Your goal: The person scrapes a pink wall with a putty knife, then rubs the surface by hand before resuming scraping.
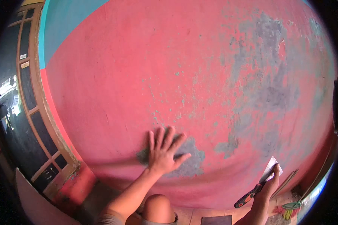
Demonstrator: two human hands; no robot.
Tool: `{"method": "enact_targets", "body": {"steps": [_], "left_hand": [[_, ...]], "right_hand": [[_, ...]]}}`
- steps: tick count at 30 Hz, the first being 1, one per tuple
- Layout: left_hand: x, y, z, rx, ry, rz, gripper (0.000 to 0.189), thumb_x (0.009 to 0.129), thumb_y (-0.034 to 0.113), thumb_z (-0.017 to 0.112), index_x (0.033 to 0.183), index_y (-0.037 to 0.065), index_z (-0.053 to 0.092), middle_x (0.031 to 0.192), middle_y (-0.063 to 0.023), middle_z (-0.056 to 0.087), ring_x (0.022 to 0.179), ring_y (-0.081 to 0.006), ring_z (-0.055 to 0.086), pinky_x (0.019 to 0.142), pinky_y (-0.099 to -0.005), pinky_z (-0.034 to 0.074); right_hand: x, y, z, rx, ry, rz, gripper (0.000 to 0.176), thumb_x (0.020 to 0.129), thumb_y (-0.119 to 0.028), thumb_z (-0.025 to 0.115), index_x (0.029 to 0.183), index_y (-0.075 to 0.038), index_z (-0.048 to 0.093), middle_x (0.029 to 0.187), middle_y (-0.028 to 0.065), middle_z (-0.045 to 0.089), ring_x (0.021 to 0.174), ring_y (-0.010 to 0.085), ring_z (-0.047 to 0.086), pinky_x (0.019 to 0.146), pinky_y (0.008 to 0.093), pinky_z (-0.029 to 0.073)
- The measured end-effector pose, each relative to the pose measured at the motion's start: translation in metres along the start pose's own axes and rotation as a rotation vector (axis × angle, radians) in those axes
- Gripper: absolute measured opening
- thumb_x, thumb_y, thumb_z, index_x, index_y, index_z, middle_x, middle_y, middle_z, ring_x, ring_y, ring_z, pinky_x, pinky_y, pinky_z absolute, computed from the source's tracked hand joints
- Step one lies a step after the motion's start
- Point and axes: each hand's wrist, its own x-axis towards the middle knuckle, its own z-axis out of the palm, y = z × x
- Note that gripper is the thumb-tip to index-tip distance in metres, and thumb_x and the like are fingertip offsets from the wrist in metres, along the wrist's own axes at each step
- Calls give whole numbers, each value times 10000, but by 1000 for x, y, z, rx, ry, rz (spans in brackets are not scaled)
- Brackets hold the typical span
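Observation:
My left hand [164, 153] lies against the pink wall [101, 82] with its fingers spread, over the edge of a bare grey-green patch [192, 159]. Nothing is in it. Low on the right, my right hand [271, 184] is closed around a scraper, whose black and orange handle [248, 196] sticks out below the hand. The scraper's flat metal blade [272, 165] points up, close to the wall; whether it touches cannot be made out. Paint is worn or peeled off in large grey and greenish areas [278, 86] on the wall's right side.
A wood-framed door or window with dark panes [30, 101] borders the wall on the left. Turquoise paint [69, 26] covers the upper left corner. A broom with green and red bristles [290, 210] lies at lower right. A dark mat [216, 220] rests on the tiled floor.

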Motion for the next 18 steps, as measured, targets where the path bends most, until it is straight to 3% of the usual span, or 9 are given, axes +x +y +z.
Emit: {"method": "enact_targets", "body": {"steps": [6,9,13,18], "left_hand": [[50,10,-18,-13,202,-278,894,963,568,540,1578,-15,257,1651,-301,115,1529,-506,40,1168,-693,-49],[42,43,-6,-33,163,-185,880,969,554,532,1580,-13,250,1650,-306,108,1531,-502,30,1160,-704,-52],[-13,57,36,20,-46,71,817,944,599,557,1589,149,337,1663,-220,184,1543,-455,62,1170,-703,-14],[-73,57,74,107,-65,226,723,915,627,592,1540,291,448,1671,-86,242,1561,-347,102,1199,-665,29]], "right_hand": [[9,5,-8,37,-25,12,421,988,-426,630,1139,-34,617,987,50,638,864,176,661,766,339,534],[4,2,-3,21,-21,-4,418,991,-418,627,1136,-26,615,982,52,637,854,170,652,755,334,527],[9,8,-9,9,-7,-38,404,993,-400,627,1135,-22,618,975,45,636,848,167,640,754,328,517],[16,12,-12,56,-6,-57,376,993,-371,629,1126,-20,630,976,41,642,850,161,634,756,316,510]]}}
